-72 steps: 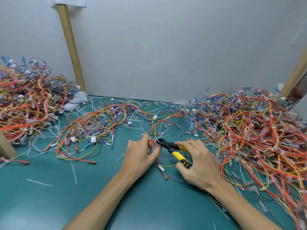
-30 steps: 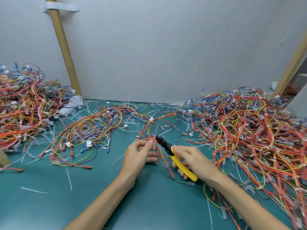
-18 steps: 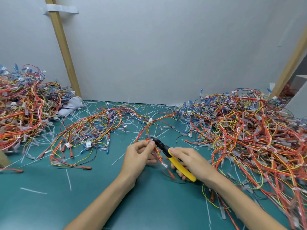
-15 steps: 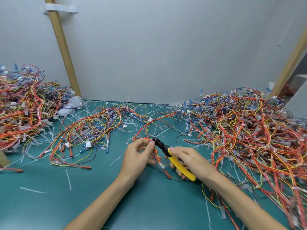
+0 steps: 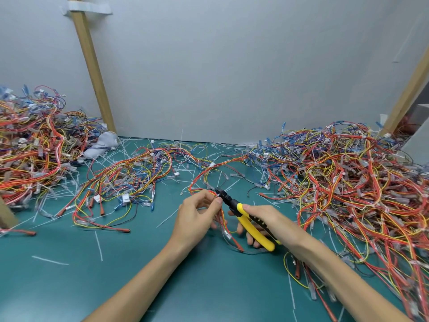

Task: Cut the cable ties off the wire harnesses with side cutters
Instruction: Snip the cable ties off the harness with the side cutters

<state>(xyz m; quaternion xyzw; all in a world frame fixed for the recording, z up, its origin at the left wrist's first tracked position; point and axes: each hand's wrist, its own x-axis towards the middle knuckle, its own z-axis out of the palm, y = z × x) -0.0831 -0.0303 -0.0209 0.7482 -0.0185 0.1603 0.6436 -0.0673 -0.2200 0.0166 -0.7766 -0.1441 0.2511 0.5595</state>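
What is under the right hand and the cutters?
Loose ends of the wire harness lie on the green mat under the right hand and side cutters. Whatever sits directly beneath the palm is covered.

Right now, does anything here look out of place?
Only a crumpled grey cloth at the foot of the left wooden post, beside the harness pile: the sole fabric item. The cut ties strewn on the green mat suit the task.
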